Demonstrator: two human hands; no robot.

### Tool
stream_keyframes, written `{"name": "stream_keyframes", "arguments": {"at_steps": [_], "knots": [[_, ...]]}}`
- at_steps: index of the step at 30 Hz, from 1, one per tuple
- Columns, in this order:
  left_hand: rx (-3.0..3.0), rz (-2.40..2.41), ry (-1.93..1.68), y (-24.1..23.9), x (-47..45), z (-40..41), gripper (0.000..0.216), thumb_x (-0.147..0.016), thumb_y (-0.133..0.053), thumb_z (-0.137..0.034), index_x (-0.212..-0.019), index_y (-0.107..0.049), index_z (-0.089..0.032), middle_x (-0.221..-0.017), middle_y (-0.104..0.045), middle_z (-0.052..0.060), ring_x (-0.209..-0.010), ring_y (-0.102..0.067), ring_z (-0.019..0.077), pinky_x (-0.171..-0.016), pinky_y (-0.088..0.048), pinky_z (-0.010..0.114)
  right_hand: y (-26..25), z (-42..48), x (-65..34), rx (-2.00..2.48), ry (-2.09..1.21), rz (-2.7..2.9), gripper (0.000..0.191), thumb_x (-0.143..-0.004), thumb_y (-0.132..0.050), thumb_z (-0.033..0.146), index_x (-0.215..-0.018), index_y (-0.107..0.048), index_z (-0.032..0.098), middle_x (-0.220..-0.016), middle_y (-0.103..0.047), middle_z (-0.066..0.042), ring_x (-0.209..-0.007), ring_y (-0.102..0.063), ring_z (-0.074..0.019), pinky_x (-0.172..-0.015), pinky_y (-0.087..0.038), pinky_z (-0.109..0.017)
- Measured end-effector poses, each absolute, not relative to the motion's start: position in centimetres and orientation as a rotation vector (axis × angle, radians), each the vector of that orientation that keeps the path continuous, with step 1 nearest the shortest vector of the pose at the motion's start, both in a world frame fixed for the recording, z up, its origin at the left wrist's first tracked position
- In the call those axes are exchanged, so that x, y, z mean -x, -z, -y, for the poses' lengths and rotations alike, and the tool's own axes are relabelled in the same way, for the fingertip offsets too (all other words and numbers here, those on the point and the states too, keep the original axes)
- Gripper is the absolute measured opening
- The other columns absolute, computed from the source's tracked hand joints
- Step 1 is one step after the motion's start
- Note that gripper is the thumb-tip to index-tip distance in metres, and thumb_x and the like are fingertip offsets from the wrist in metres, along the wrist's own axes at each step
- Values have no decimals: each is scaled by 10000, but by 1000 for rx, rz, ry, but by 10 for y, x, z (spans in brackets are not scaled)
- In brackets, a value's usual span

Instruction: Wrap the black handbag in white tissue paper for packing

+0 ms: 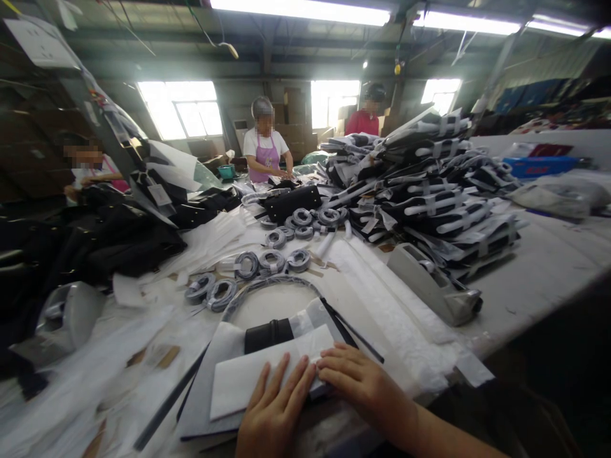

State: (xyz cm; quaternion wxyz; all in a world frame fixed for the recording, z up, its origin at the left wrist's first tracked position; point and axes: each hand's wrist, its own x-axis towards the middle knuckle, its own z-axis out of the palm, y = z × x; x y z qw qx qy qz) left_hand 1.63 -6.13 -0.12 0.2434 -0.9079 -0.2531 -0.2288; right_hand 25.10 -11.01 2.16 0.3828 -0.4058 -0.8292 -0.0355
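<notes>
Both hands — left (273,413), right (356,378) — open and flat on white wrapping paper (260,375), gripping nothing; no legible writing.

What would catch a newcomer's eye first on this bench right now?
Nearest the camera, the left hand and right hand press flat on a folded white sheet over a black item. Behind it, small grey coils are strewn across the table. At right rear rises a tall stack of black wrapped pieces, with a grey tape dispenser before it.
</notes>
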Motion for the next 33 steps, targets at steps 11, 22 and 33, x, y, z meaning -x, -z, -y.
{"name": "stream_keyframes", "arguments": {"at_steps": [11,22,33], "knots": [[2463,731,674,-4,-25,66,518,-913,-578,-394,-1402,-508,-241,-1414,-562,-88,-1271,-578,238,-1110,-412,432,-3,104,-244,1029,272,2059,171,-1029,-484,180,-982,-648,180,-1004,-760,-31,-990,-680,-155,-990,-466,-354],[2508,633,914,11,-24,63,380,-962,-542,-230,-1339,-587,-249,-1373,-625,-10,-1254,-596,240,-1242,-208,456,-4,114,-250,1020,164,2060,195,-1000,-508,133,-1134,-643,178,-1116,-751,-43,-1154,-638,-149,-1117,-421,-371],[2531,708,1060,3,-33,68,282,-980,-519,-219,-1208,-685,-231,-1275,-695,0,-1210,-629,222,-1218,-267,408,21,181,-273,1078,386,2429,412,-982,-531,144,-1384,-566,228,-1425,-587,-42,-1417,-412,-229,-1206,-295,-444]]}}
